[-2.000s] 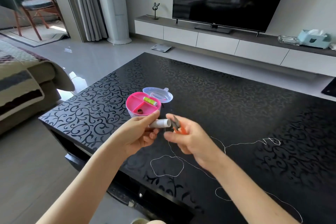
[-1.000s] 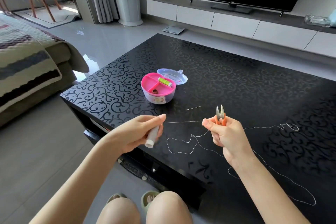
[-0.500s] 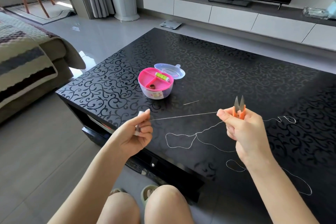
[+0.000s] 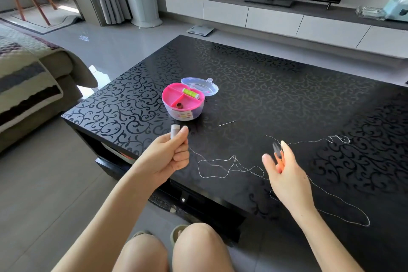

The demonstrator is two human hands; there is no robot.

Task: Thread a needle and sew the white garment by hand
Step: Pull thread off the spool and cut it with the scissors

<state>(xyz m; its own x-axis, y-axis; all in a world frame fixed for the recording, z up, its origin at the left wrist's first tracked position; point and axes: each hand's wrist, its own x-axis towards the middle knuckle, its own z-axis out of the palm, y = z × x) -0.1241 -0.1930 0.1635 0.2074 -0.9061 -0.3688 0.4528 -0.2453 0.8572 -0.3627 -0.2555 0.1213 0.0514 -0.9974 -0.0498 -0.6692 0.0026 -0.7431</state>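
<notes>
Right now L hand: grip clamped on white spool over front-left edge of surface. R hand: grip loosely round orange snips, fingers half spread, blurred. Thread lies looped near the front edge, needle just beside pink box. Garment not in view. Risk: loose loops snag on snips & knot, or an arm sweeps needle off.

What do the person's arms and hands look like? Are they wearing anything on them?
Both are bare. The left forearm and right forearm show no sleeves, right down to the picture's bottom edge. The left hand and right hand wear no gloves, and no watch or bracelet shows at the wrists. I see no rings, though the right hand's fingers are blurred.
</notes>
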